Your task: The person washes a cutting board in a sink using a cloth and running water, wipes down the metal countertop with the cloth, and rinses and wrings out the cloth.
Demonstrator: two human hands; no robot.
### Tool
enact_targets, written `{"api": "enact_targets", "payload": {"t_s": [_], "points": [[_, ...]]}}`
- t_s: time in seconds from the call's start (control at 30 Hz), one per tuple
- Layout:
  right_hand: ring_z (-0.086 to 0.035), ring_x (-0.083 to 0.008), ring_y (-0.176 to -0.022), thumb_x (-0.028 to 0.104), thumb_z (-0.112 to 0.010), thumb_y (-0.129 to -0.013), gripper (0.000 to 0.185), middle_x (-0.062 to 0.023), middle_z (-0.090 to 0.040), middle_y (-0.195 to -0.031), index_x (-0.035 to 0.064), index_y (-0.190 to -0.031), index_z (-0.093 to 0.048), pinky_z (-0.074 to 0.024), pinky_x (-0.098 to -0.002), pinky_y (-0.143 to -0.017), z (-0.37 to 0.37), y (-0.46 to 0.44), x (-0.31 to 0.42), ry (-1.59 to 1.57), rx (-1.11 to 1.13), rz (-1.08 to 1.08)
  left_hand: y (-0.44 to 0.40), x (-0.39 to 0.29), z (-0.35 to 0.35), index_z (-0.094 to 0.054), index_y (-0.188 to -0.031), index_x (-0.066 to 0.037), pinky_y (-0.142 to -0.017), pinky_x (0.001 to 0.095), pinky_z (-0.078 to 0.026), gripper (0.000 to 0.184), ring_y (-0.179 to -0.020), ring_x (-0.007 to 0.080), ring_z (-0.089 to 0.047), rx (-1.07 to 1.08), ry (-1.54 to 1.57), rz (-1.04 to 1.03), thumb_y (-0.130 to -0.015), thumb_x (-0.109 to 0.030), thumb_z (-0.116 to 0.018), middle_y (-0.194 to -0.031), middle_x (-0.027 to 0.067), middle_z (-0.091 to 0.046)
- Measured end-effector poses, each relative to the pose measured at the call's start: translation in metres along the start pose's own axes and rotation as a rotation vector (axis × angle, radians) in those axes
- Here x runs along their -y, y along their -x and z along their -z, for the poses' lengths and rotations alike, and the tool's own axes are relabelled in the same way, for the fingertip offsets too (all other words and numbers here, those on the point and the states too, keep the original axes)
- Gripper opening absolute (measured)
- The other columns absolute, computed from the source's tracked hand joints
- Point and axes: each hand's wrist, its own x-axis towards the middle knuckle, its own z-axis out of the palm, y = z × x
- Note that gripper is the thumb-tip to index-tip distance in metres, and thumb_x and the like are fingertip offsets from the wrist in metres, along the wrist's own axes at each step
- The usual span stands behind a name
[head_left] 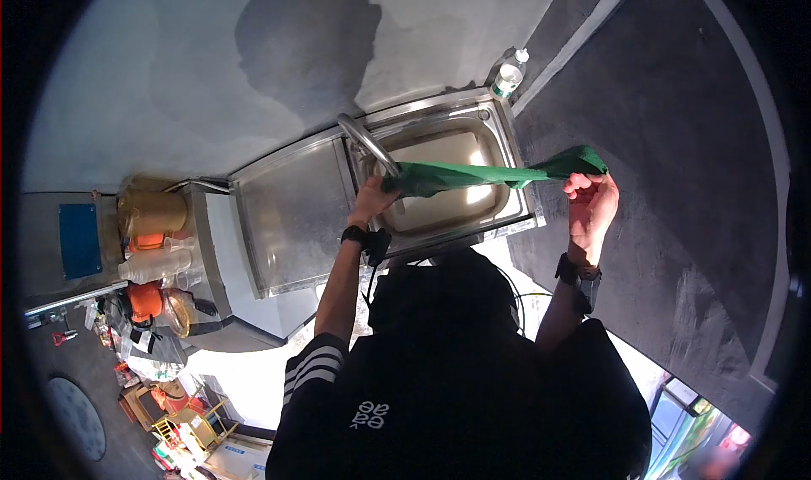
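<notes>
A green cloth point(460, 177) stretches sideways above the steel sink basin point(418, 220), pulled long and narrow between my two hands. My left hand point(372, 199) is closed on its left end, close beneath the curved faucet point(365, 136). At the other end, past the sink's right edge, my right hand point(594, 201) pinches the cloth where it bunches into a darker fold. Light-coloured water appears to fill the basin below, with bright reflections on it. Part of the basin is hidden behind the cloth.
A steel drainboard point(300, 214) joins the sink on the left. On the sink's back right corner stands a bottle point(508, 76) with a white cap. Plastic containers point(156, 264) crowd a counter at far left. A dark wall point(667, 167) rises to the right.
</notes>
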Motion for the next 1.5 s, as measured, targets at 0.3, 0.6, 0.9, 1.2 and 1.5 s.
{"api": "enact_targets", "payload": {"t_s": [0.3, 0.6, 0.9, 1.2, 1.5], "points": [[-0.060, -0.0239, -0.058, 0.007, -0.040, -0.083, 0.018, -0.0166, -0.064, -0.070, -0.0017, -0.078, -0.056, -0.0446, -0.0308, -0.057, 0.041, -0.011, 0.012, -0.057, -0.090, 0.076, -0.013, 0.062, -0.051, -0.066, -0.105, -0.008, -0.086, 0.0430, -0.049, 0.037, -0.097, 0.0355, -0.061, -0.095, -0.077, -0.155, -0.078, -0.033, -0.069, -0.094, 0.0170, -0.065], [-0.061, -0.0249, -0.057, 0.008, -0.038, -0.088, 0.020, -0.0185, -0.066, -0.072, -0.0041, -0.086, -0.054, -0.0457, -0.0318, -0.056, 0.071, -0.011, 0.000, 0.019, -0.009, 0.033, -0.013, 0.035, -0.075, -0.063, -0.100, -0.003, -0.074, 0.0344, -0.047, 0.023, -0.080, 0.0236, -0.059, -0.269, 0.255, -0.062, -0.087, -0.022, -0.061, -0.085, 0.0152, -0.062], [-0.060, -0.0241, -0.047, 0.006, -0.034, -0.087, 0.024, -0.0193, -0.063, -0.060, -0.0051, -0.082, -0.055, -0.0482, -0.0310, -0.044, 0.043, 0.009, -0.057, 0.355, 0.176, -0.177, -0.046, 0.008, -0.061, -0.055, -0.091, -0.002, -0.066, 0.0302, -0.041, 0.013, -0.072, 0.0117, -0.047, -0.378, 0.648, -0.183, -0.092, -0.015, -0.053, -0.076, 0.0037, -0.051], [-0.058, -0.0184, -0.041, 0.007, -0.042, -0.087, 0.023, -0.0108, -0.056, -0.050, -0.0043, -0.077, -0.058, -0.0444, -0.0272, -0.037, -0.007, 0.040, -0.117, 0.605, 0.496, -0.257, -0.095, 0.050, -0.116, -0.052, -0.102, -0.004, -0.068, 0.0363, -0.046, 0.024, -0.081, 0.0181, -0.055, -0.331, 1.044, 0.077, -0.089, -0.024, -0.057, -0.087, 0.0064, -0.052], [-0.056, -0.0198, -0.040, 0.010, -0.046, -0.084, 0.024, -0.0127, -0.055, -0.049, -0.0034, -0.069, -0.058, -0.0437, -0.0331, -0.038, -0.075, -0.007, -0.196, 0.493, 0.670, -0.551, -0.002, -0.049, -0.056, -0.051, -0.123, -0.005, -0.090, 0.0327, -0.044, 0.046, -0.106, 0.0211, -0.056, 0.075, 0.491, -0.369, -0.078, -0.004, -0.062, -0.121, 0.0147, -0.056]]}}
